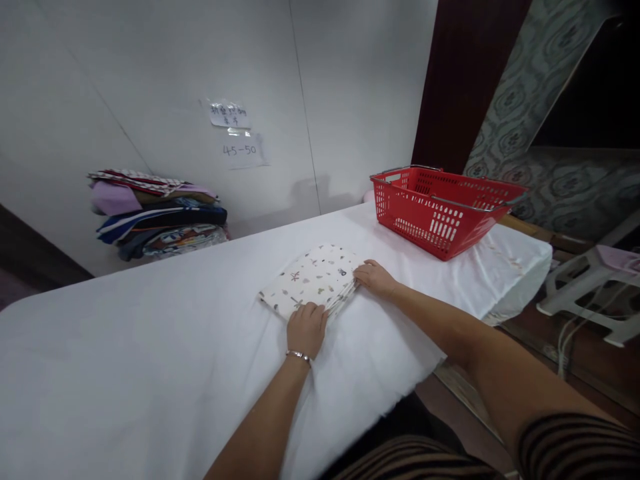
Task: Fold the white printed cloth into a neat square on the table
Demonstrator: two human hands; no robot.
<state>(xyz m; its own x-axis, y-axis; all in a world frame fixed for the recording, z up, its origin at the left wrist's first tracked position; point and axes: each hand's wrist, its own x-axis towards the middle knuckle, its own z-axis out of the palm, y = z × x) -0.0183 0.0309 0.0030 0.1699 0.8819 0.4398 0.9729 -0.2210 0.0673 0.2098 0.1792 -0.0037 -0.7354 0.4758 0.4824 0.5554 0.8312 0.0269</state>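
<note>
My left hand [307, 329] and right hand [376, 278] grip the folded cloth [316, 275], apparently aligning layers; the next move wants even pressure.

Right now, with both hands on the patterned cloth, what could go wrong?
The folded cloth's layers might slip out of line at the edge where the left hand and right hand touch it. The white sheet beneath is creased, so it could bunch if the cloth is dragged. The bracelet sits close by and could perhaps snag the fabric.
</note>
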